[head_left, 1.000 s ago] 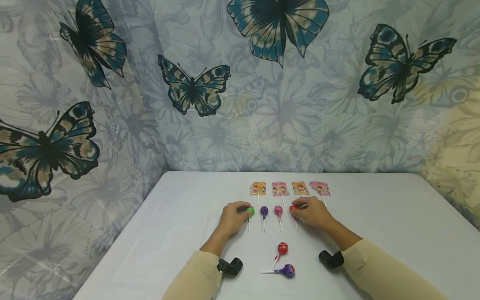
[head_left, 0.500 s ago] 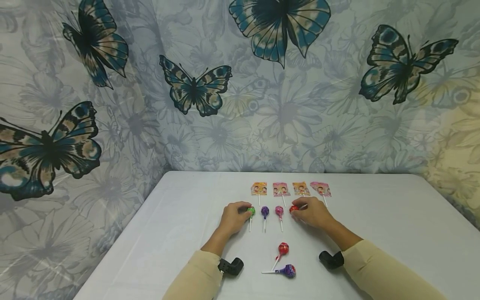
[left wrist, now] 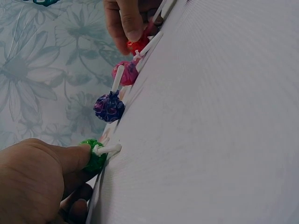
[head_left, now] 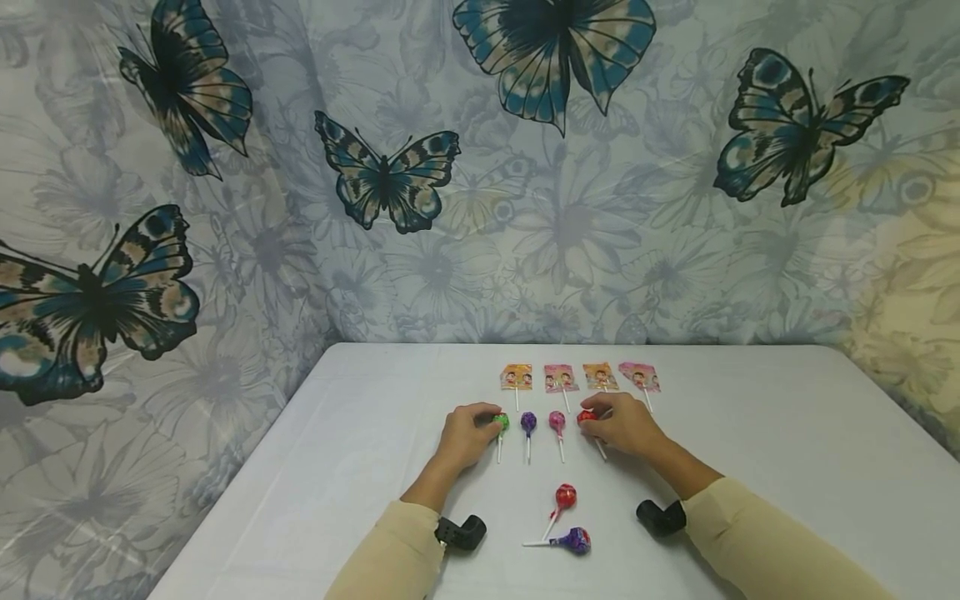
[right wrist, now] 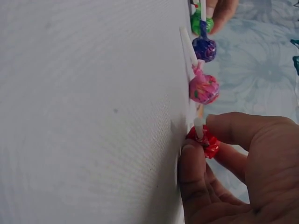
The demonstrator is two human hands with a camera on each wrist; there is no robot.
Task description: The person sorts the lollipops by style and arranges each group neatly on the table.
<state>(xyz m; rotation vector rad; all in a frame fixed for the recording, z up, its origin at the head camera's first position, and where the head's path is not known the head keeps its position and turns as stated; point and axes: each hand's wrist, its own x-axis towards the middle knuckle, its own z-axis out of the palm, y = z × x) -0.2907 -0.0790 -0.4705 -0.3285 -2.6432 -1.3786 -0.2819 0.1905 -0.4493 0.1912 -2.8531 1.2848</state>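
Note:
My left hand (head_left: 463, 435) pinches the green lollipop (left wrist: 96, 156) by its wrapped head, at the left end of a row on the white table. My right hand (head_left: 626, 425) holds the head of a red lollipop (right wrist: 205, 141) between thumb and fingers at the row's right end. Its white stick slants toward the lower right in the head view. Between the hands lie a purple lollipop (head_left: 528, 423) and a pink lollipop (head_left: 557, 422), sticks toward me. The right hand's fingers partly cover the red head.
Behind this row lie several flat-wrapped lollipops, among them an orange one (head_left: 517, 377) and a pink one (head_left: 640, 377). Closer to me are another red lollipop (head_left: 566, 497) and a purple-wrapped lollipop (head_left: 576, 541) on its side. A butterfly-print backdrop (head_left: 585, 275) stands behind the table (head_left: 315, 467).
The red lollipop in my right hand has turned: its stick pointed nearly straight toward me and now slants to the right. My left hand stays on the green lollipop.

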